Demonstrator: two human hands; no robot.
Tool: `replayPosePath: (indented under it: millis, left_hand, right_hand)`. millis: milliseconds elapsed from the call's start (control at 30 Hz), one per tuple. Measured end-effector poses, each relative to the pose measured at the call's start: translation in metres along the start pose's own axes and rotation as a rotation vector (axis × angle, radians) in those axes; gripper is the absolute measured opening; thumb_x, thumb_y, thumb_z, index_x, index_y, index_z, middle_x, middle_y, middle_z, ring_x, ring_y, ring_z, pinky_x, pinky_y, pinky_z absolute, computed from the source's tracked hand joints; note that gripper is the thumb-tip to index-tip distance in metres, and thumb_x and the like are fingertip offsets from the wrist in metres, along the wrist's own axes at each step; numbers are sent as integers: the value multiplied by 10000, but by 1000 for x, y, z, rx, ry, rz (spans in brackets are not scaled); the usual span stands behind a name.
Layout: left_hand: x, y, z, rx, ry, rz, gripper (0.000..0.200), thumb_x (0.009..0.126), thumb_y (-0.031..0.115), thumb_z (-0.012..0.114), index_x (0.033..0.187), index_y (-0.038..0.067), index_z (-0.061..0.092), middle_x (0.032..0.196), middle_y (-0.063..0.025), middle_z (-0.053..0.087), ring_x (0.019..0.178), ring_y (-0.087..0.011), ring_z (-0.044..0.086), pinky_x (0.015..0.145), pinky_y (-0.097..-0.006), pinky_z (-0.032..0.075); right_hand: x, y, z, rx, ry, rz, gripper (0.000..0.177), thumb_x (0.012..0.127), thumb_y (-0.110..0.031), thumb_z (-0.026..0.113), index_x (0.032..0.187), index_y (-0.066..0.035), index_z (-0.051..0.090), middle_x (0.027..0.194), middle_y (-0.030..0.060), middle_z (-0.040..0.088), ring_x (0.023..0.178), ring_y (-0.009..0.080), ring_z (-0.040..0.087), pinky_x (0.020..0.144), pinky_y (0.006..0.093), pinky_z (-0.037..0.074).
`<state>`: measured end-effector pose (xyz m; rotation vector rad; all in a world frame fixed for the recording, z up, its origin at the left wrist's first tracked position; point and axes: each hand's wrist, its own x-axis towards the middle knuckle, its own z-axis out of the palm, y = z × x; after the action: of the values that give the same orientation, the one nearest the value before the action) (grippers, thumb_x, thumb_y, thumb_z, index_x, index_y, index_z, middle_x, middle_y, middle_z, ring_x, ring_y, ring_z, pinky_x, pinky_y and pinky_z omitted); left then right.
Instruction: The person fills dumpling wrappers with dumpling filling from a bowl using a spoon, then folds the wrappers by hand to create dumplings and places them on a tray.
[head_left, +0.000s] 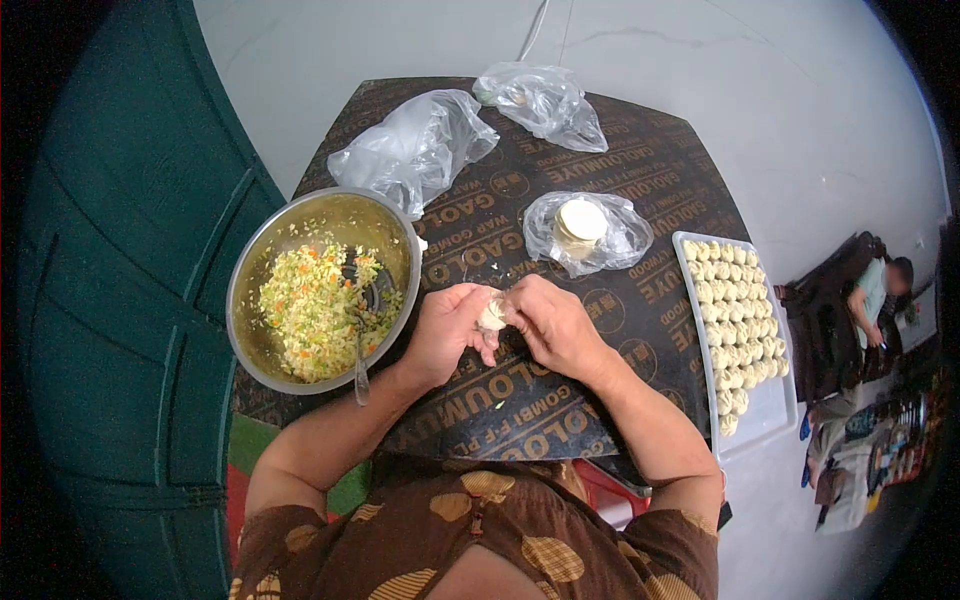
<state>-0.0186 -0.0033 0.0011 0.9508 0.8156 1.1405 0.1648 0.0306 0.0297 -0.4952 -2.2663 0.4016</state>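
Note:
A small pale dumpling (pixel 492 315) sits between my two hands, above the front middle of the dark table. My left hand (pixel 447 325) cradles it from the left with the fingers curled under. The fingertips of my right hand (pixel 552 325) pinch the edge of its dough. To the left stands a metal bowl (pixel 243 335) with chopped filling (pixel 310 310) of yellow, green and orange bits. A spoon (pixel 361 375) rests in the bowl, its handle over the rim. Beyond my right hand, a stack of round wrappers (pixel 580 222) lies on a plastic bag (pixel 630 235).
On the right, a white tray (pixel 760 415) holds rows of pleated dumplings (pixel 735 310). Two clear plastic bags, one (pixel 415 145) nearer and one (pixel 545 105) farther, lie along the table's back. A person (pixel 875 300) sits at far right. A green door (pixel 130 300) is at left.

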Motion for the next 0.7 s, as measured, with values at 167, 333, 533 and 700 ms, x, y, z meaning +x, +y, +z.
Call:
replayPosePath:
  millis: [167, 333, 533, 700]
  left_hand:
    - [0, 6, 14, -221, -37, 105, 307, 964, 117, 468, 1216, -56, 488, 1097, -164, 611, 902, -232, 641, 809, -405, 558]
    - [2, -2, 4, -134, -84, 112, 322, 970, 110, 463, 1246, -55, 477, 1126, -140, 603, 930, -212, 628, 811, -376, 538]
    - [1, -4, 2, -99, -117, 56, 332, 1001, 166, 428, 1230, -66, 495, 979, -121, 632, 776, -188, 630, 653, -332, 552]
    - [-1, -2, 1, -93, -136, 4, 347, 1006, 193, 419, 1217, -71, 501, 917, -123, 638, 694, -190, 633, 590, -333, 552]
  right_hand:
    - [-4, 6, 2, 117, 133, 180, 96, 853, -25, 605, 868, -12, 511, 784, 146, 518, 718, 347, 569, 617, 392, 460]
    - [-3, 5, 0, 92, 141, 158, 88, 842, -2, 604, 866, -9, 521, 793, 150, 524, 728, 348, 572, 624, 392, 464]
    - [1, 2, -3, 52, 78, 60, 164, 748, 87, 602, 828, -14, 501, 797, 139, 531, 729, 321, 561, 640, 355, 465]
    - [1, 0, -5, 24, 4, 53, 125, 776, 30, 606, 832, -12, 502, 782, 137, 487, 733, 337, 544, 623, 413, 457]
